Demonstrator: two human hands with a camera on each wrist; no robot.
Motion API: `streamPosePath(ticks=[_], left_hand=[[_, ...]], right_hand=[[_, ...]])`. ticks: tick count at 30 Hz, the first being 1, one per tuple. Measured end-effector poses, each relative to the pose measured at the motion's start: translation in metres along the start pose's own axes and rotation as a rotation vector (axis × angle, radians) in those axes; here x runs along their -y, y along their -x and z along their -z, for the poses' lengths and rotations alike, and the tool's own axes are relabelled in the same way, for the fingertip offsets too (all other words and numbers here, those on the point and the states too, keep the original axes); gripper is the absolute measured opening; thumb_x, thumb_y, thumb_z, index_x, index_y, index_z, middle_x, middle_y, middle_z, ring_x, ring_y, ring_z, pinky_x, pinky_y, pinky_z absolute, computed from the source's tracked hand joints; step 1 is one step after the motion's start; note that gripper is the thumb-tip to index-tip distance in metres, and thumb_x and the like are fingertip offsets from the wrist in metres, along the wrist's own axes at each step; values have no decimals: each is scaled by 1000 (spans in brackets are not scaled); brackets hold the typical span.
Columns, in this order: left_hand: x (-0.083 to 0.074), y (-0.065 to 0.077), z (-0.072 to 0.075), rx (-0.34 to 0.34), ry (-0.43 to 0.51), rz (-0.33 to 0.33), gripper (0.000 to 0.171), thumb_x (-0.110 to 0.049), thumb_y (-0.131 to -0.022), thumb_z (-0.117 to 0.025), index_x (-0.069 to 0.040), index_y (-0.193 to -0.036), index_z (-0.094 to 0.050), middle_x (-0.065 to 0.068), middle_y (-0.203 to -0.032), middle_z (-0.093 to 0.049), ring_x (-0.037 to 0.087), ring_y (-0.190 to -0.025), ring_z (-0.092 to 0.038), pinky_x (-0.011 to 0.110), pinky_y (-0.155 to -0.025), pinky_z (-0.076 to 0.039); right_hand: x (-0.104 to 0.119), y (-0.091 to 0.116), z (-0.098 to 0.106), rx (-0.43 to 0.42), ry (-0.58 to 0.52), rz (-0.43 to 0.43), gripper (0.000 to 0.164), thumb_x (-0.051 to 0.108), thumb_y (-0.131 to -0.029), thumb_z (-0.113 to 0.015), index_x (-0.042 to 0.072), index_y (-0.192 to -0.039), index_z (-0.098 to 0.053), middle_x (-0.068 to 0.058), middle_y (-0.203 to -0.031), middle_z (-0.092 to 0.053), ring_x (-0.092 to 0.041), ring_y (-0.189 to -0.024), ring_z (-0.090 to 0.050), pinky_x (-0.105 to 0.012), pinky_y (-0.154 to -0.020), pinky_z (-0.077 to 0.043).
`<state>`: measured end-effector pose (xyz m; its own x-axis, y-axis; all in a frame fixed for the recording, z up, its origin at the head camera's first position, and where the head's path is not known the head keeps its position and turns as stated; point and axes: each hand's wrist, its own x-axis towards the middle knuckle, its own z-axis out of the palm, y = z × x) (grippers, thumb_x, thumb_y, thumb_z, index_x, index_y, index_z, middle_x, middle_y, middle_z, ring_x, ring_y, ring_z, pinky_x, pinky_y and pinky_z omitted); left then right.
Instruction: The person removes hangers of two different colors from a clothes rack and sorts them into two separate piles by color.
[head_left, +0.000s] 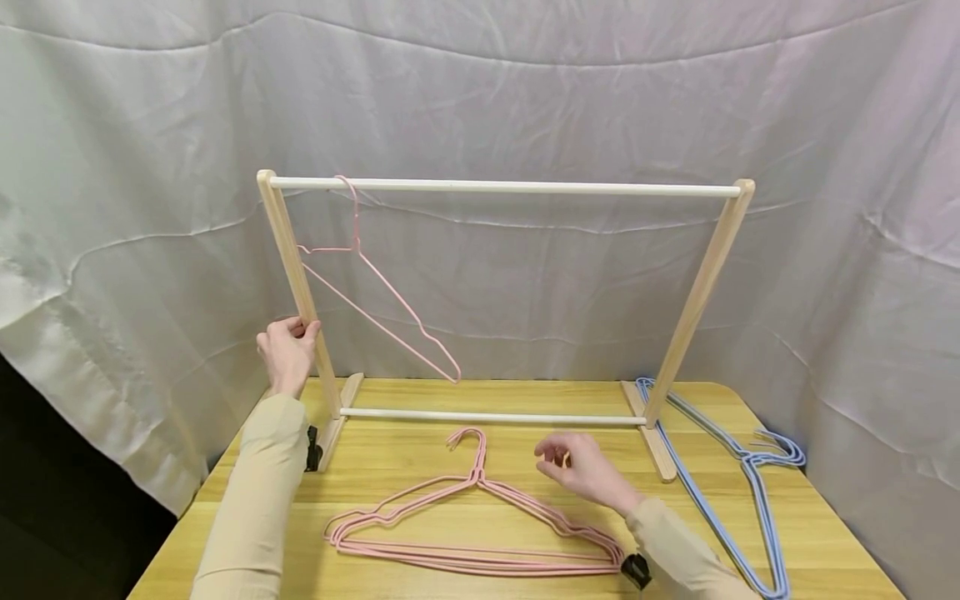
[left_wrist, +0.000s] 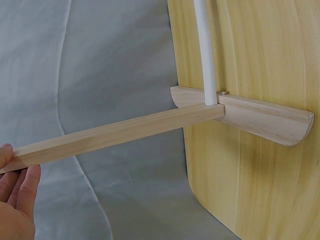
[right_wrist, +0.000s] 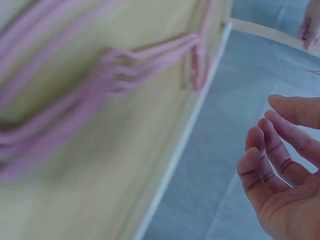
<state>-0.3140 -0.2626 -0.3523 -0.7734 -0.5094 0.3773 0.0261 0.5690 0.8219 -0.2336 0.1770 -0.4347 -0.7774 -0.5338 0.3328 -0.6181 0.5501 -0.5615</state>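
Observation:
My left hand [head_left: 289,352] pinches the left wooden post [head_left: 294,262] of a garment rack between thumb and fingers; the left wrist view shows the same post [left_wrist: 115,131] running down to its foot. A single pink hanger [head_left: 405,307] hangs by its hook from the rack's white top bar [head_left: 525,187], near the left end. My right hand [head_left: 588,471] holds nothing, its fingers loosely curled, over the table to the right of the hook of a pink hanger stack [head_left: 480,569]. In the right wrist view the stack [right_wrist: 75,107] looks blurred.
Several blue hangers [head_left: 761,492] lie at the right of the wooden table [head_left: 420,517], partly behind the right post [head_left: 697,300]. A white lower bar [head_left: 487,416] joins the rack's feet. Grey curtain [head_left: 495,108] hangs behind. A small black object [head_left: 312,450] shows beside the left foot.

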Motion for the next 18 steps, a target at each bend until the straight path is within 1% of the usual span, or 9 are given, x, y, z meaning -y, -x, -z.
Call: streamPosePath(ticks=[5,8,11,13,18], left_hand=[[-1,0,0,-1,7,1,33,-22,-98,-65,4,-118,-72,28,-119,-70,43,-125,-44,53,-107,-33],[0,-1,0,0,7,1,34,-23,-98,-64,4,-118,-71,28,-119,-70,43,-125,-43,53,-107,-33],[0,-1,-1,-3,3,-1,34,-23,-98,-65,4,-119,-71,27,-119,-70,43,-125,-44,53,-107,-33],[0,-1,-1,-4,0,-1,34,-23,-98,-65,4,-119,-71,27,-119,-71,43,-124,-44,53,-107,-33],[0,0,-1,-8,-4,0,33,-23,-98,-65,3,-118,-72,27,-118,-71,43,-123,-45,53,-106,-33]], right_hand=[[16,-22,14,-18,-12,0,10,5,-91,-71,5,-100,-73,-1,-81,-68,-2,-72,-56,-21,-64,-52],[30,-39,23,-33,-42,-2,14,8,-91,-71,3,-104,-73,-4,-85,-71,-6,-76,-61,-23,-68,-55],[46,-58,33,-70,-69,17,18,9,-91,-71,2,-108,-72,-7,-89,-73,-11,-80,-65,-25,-73,-57],[57,-72,40,-109,-92,24,19,10,-92,-71,1,-109,-73,-10,-93,-75,-16,-83,-68,-28,-76,-58],[86,-109,52,-189,-173,-9,20,15,-96,-68,2,-110,-73,-15,-104,-76,-24,-90,-72,-37,-82,-59]])
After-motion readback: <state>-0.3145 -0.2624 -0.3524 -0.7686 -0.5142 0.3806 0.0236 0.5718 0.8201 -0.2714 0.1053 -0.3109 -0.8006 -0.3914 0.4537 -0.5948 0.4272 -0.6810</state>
